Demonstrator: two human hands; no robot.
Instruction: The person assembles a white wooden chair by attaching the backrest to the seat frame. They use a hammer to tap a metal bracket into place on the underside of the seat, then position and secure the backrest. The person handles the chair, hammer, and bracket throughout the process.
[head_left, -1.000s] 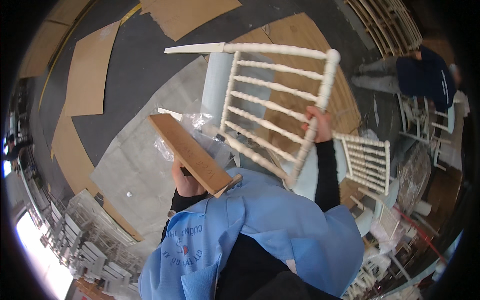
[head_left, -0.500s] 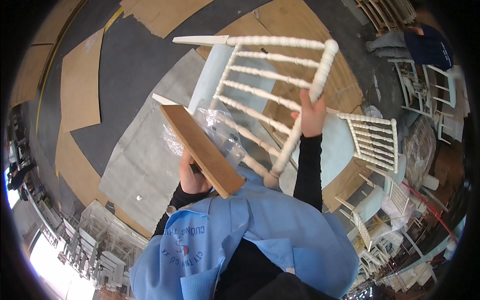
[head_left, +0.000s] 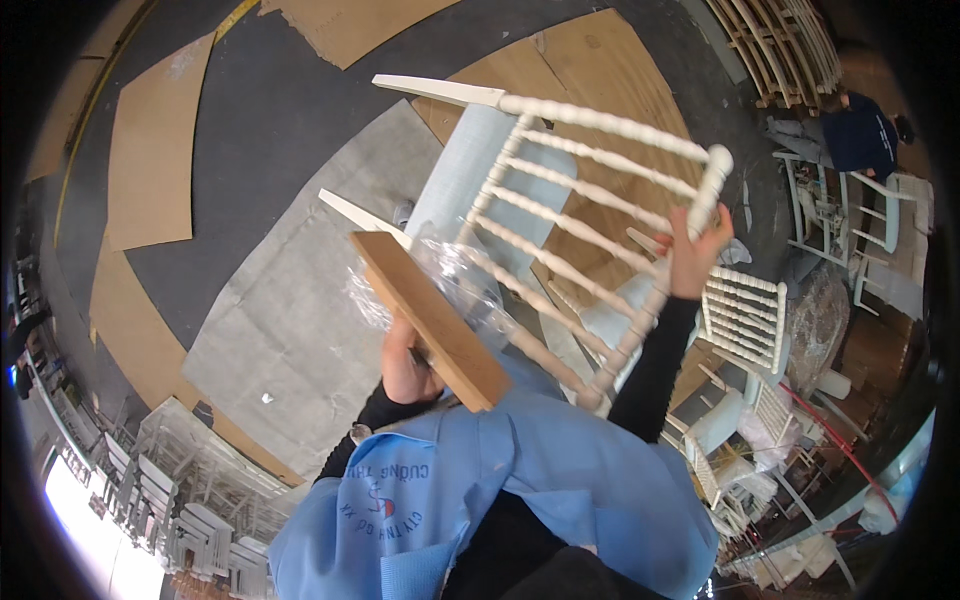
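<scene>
A white chair [head_left: 615, 118] with a back of turned spindles leans in front of me, its pale blue-white seat [head_left: 462, 165] beyond the spindles. My right hand [head_left: 695, 255] is on the chair's top rail, fingers to either side of it. To the left, a flat brown wooden board [head_left: 430, 320] slants across the lower part of the chair. My left hand [head_left: 408, 368] grips this board from its left side, with most fingers hidden behind it. Crumpled clear plastic film [head_left: 455, 268] lies between the board and the spindles.
A grey sheet [head_left: 290, 300] and cardboard pieces [head_left: 150, 160] cover parts of the dark floor. More white spindle chairs [head_left: 745, 315] stand at the right, near a person in dark clothes [head_left: 860, 135]. Stacked white chairs [head_left: 200, 530] fill the lower left; wooden frames [head_left: 780, 50] lean at upper right.
The chair and my right hand have shifted right and lower in the view. My right hand's fingers look more spread on the rail. The board has shifted slightly the same way, still in my left hand.
</scene>
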